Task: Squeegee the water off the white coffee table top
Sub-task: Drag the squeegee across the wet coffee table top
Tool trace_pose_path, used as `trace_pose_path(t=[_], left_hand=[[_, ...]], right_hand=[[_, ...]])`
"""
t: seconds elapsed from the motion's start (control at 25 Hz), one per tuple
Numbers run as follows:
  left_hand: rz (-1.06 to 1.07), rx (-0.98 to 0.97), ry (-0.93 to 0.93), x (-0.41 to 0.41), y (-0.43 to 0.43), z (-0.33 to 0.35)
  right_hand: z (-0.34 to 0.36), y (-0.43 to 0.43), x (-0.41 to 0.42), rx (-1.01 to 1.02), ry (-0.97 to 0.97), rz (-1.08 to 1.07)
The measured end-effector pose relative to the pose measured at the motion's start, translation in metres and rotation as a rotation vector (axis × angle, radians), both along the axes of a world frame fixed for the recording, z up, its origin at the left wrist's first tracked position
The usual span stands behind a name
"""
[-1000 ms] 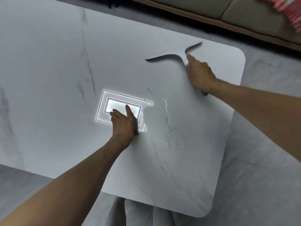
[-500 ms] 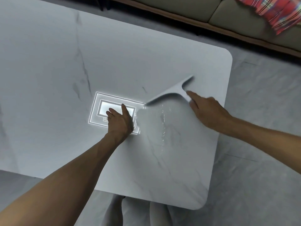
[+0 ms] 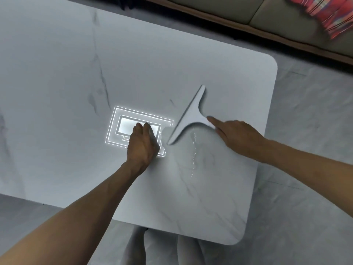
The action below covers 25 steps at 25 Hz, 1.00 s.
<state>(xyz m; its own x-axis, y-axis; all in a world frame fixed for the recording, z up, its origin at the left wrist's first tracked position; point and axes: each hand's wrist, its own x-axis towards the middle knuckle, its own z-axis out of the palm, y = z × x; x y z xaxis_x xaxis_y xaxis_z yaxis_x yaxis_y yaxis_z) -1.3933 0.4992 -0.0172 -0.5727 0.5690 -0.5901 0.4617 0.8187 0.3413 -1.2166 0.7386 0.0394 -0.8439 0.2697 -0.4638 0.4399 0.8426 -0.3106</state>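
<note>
The thin glinting trail of water (image 3: 193, 155) runs down the white, grey-veined marble-look coffee table top (image 3: 76, 73), starting just below the pale grey T-shaped squeegee (image 3: 188, 116) and stretching toward the near edge of the table. The squeegee lies on the top with its long blade slanted, the lower end near the head of the trail and the upper end pointing toward the far right corner. The right hand (image 3: 236, 133) holds the short handle, index finger stretched along it and the other fingers curled around or under it, though the grip itself is largely hidden beneath the hand. Just left of the squeegee's lower end, the left hand (image 3: 142, 144) presses down on the top with fingers bunched together, over a bright reflection of nested rectangles (image 3: 122, 125); whether it holds anything I cannot tell. The step in hand looks like a stroke in progress, the blade set at the head of the water. The next move likely calls for drawing the blade along the trail to the table's edge with even pressure and the rubber flat. The blade's rubber edge and the extent of any thin wet film are hard to make out.
</note>
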Motion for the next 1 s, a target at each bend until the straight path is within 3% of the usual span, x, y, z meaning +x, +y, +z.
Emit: trace_pose_path(t=[0.12,0.2,0.36,0.56,0.72,0.88,1.0], left_hand=[[0.017,0.054,0.088,0.011,0.033,0.003],[-0.069,-0.03,0.115,0.024,0.05,-0.002],[-0.156,-0.059,0.194,0.034,0.069,-0.016],[-0.23,-0.191,0.177,0.035,0.08,-0.03],[-0.197,-0.182,0.042,0.025,0.082,-0.035],[-0.105,-0.153,-0.01,0.025,0.083,-0.035],[-0.259,-0.235,0.047,0.022,0.085,-0.047]], right_hand=[[0.019,0.014,0.05,0.092,-0.187,0.099],[0.029,0.033,0.054,0.028,-0.169,0.04],[0.029,0.079,-0.003,-0.003,0.089,-0.301],[0.011,0.114,-0.076,-0.104,0.076,-0.716],[0.007,0.082,-0.048,-0.036,-0.041,-0.612],[0.016,0.02,0.029,-0.103,-0.122,-0.56],[0.034,0.016,0.045,-0.107,-0.156,-0.52]])
